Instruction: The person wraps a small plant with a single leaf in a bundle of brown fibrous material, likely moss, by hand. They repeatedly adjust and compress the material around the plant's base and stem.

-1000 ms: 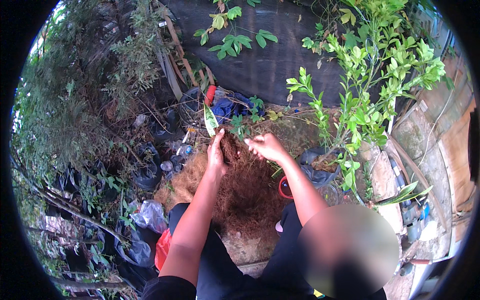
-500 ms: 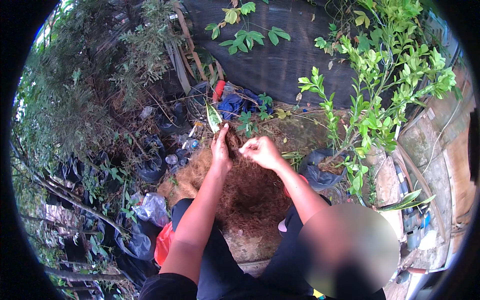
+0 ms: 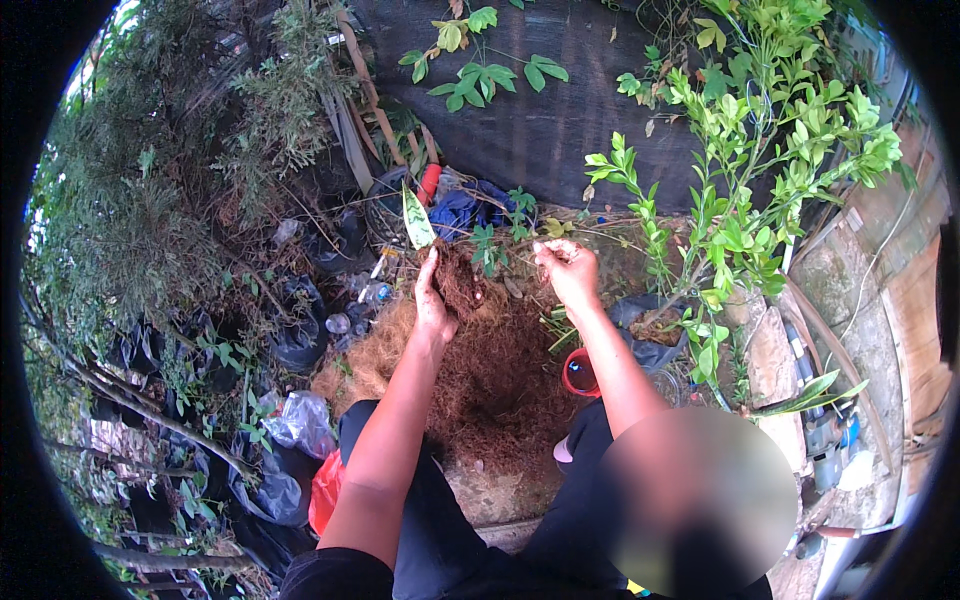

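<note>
Holding fibre clump (image 3: pixel 461 284) with leaf (image 3: pixel 417 221) in left grip (image 3: pixel 431 306), with right grip (image 3: pixel 573 272) curled narrow at right, contents unclear.

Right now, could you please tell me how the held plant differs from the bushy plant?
The held plant shows one broad, patterned leaf; the bushy plant has many small green leaves. The held plant sits in the left hand; the bushy plant stands in a dark bag. Both have green leaves.

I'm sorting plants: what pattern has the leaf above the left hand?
The leaf is pale green with darker green patches; best seen in the head view.
</note>
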### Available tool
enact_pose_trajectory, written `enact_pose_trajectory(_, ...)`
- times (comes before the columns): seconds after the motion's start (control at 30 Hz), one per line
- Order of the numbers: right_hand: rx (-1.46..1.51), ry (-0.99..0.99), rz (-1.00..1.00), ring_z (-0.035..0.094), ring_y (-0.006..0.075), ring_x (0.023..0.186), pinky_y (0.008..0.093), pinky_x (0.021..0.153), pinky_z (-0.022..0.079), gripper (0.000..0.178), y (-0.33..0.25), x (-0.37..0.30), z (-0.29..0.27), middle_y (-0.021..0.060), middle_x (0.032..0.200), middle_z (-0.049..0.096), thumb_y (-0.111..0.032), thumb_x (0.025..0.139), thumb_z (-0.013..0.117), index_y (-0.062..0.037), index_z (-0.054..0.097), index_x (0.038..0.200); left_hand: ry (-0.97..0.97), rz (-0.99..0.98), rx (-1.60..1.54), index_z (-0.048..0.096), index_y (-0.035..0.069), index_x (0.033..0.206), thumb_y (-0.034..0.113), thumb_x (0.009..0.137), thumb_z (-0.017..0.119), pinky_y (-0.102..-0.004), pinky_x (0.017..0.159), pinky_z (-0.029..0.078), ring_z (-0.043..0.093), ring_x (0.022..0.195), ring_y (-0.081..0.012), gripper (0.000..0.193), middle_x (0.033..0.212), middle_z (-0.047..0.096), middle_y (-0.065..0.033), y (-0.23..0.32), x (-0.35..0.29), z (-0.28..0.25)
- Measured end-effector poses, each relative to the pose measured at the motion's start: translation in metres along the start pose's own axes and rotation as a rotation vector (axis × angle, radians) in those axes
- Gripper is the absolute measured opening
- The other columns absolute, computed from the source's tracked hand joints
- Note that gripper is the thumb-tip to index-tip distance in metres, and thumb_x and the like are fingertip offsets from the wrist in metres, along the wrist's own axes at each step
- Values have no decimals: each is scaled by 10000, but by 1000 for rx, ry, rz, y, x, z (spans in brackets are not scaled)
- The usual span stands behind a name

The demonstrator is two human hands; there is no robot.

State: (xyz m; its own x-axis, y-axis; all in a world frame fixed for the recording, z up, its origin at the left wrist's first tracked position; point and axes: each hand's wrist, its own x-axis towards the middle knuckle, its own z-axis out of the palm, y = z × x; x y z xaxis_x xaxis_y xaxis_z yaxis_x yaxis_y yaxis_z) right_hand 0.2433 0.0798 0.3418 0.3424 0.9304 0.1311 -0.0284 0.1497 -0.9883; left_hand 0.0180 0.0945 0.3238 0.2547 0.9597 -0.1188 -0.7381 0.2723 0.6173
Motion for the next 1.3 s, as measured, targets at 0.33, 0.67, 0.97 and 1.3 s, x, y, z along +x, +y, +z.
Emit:
enact_pose_trajectory(0.33,260,280,249,560,81,569,264,514,484,161,-5,18,-32,18,805,681,-194,904,774,-72,672,927,-1,-8,63,548,149,1267,597,932,547,-412,627,525,627,832,-257,559,1122,637,-84,-3,-3,4)
enact_pose_trajectory(0.67,-99,-366,294,649,127,871,311,696,563,736,-11,-22,24,51,1039,720,-626,858,715,-60,639,1322,-155,-276,199,564,133,1306,560,885,612,-419,640,536,647,858,-272,602,1113,653,-116,-9,-14,3)
enact_pose_trajectory(0.97,-145,-219,6,665,118,802,287,762,538,372,11,-28,45,70,940,749,-325,877,815,6,760,1036,-111,-301,137,585,135,1271,537,886,633,-413,639,546,665,870,-264,559,1139,659,-115,-10,-12,3)
enact_pose_trajectory(1.3,101,109,23,598,80,640,237,564,483,244,7,-6,22,47,807,725,-220,907,787,3,763,1002,-207,-328,199,559,143,1311,565,892,593,-423,593,540,660,775,-272,595,1074,688,-96,-5,-11,0)
